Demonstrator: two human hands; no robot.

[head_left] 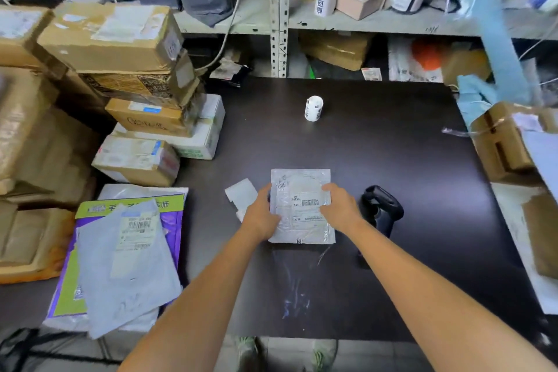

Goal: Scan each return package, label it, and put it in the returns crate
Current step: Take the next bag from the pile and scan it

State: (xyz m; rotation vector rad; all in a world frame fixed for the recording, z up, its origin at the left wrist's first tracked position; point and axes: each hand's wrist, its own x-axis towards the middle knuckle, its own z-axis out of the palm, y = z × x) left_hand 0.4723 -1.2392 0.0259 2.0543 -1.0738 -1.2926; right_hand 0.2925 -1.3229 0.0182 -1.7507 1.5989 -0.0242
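A small silvery-white mailer package point(302, 187) with a barcode label lies flat on the dark table point(392, 160). My left hand point(262, 214) holds its left edge, fingers curled over the package. My right hand point(339, 205) holds its right edge, fingers over the label. A black handheld scanner point(382, 208) lies on the table just right of my right hand. A white roll of labels point(314, 108) stands upright farther back. A small white paper piece point(241, 193) lies left of the package.
Stacked cardboard boxes point(120, 39) fill the left side. Flat poly mailers point(126, 251) lie at the table's front left. A brown box point(507, 142) sits at the right edge. Shelves point(277, 9) with parcels stand behind the table.
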